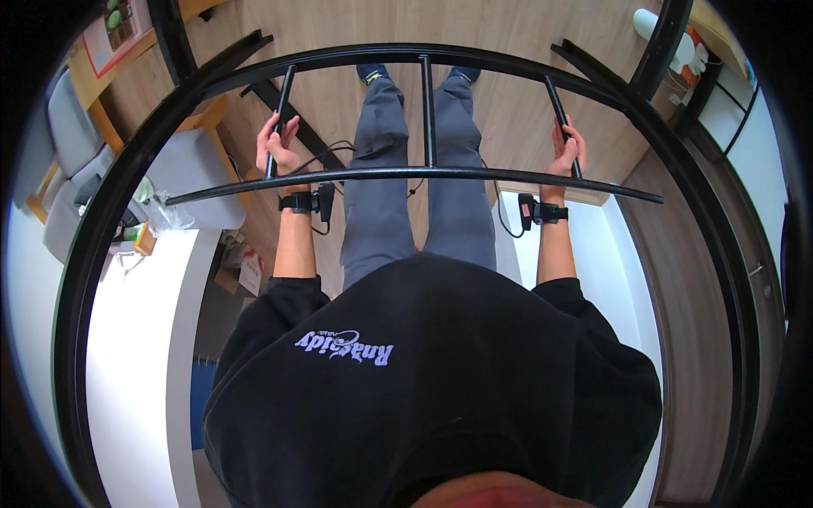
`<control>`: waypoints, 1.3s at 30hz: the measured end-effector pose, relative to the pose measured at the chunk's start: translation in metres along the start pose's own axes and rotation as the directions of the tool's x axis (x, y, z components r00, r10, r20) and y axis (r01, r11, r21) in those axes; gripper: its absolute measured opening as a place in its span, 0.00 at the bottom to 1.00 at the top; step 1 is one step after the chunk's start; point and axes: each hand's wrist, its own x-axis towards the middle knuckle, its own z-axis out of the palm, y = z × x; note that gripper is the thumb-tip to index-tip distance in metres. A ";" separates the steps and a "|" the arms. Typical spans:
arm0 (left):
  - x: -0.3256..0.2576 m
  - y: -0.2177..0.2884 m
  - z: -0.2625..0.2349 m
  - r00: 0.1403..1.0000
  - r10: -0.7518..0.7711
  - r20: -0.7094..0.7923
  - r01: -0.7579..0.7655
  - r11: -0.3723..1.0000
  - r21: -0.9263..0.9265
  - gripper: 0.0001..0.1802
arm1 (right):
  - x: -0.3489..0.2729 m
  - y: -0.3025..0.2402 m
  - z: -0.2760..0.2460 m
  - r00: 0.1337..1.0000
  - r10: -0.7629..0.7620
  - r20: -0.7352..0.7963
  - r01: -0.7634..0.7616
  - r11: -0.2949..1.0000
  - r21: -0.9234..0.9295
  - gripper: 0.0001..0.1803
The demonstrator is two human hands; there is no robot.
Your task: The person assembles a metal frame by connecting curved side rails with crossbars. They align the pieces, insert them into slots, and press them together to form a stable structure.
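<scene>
A black metal frame [356, 54] stretches across in front of me, with a thin long bar [381, 174] nearer my body. Three short rods join the two bars. My left hand [279, 148] is closed around the left rod [288, 85], its fingers partly loose. Around the right rod [555, 97] my right hand [567, 152] is wrapped. The middle rod [428, 110] is untouched. Thicker black tubes [76, 279] run down both sides of me, bent by the lens. Each wrist wears a strapped black device [323, 201] with a cable.
Below the frame are my legs, shoes and a wood floor [500, 21]. To the left stand grey cushioned seats [169, 169], a clear plastic bag [174, 213] and a white tabletop [127, 356]. A white surface [597, 237] and brown panels [694, 296] lie at right.
</scene>
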 end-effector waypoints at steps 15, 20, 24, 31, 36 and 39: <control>0.001 0.000 -0.001 0.999 0.054 0.006 -0.054 0.998 -0.013 0.24 | 0.000 0.001 -0.002 0.999 -0.016 0.030 0.016 1.000 0.010 0.19; 0.001 0.000 -0.001 1.000 0.024 0.009 -0.024 0.999 -0.032 0.23 | 0.000 0.001 -0.003 0.999 -0.006 0.038 0.007 1.000 -0.020 0.19; 0.007 -0.005 0.000 0.999 -0.018 0.029 0.020 0.998 -0.066 0.22 | -0.001 0.004 -0.006 0.998 -0.047 0.040 0.050 0.997 -0.054 0.20; 0.016 -0.010 -0.003 0.992 0.071 0.108 -0.067 0.997 -0.044 0.22 | -0.002 0.005 -0.010 0.995 -0.054 0.085 0.061 0.994 -0.091 0.20; 0.010 -0.010 -0.009 0.995 0.044 0.088 -0.043 0.999 -0.013 0.22 | 0.000 0.002 -0.005 0.995 -0.056 0.085 0.055 0.998 0.015 0.19; 0.008 -0.009 -0.006 0.997 0.042 0.058 -0.039 0.998 -0.044 0.22 | 0.001 0.001 -0.003 0.997 -0.035 0.062 0.034 0.999 0.024 0.19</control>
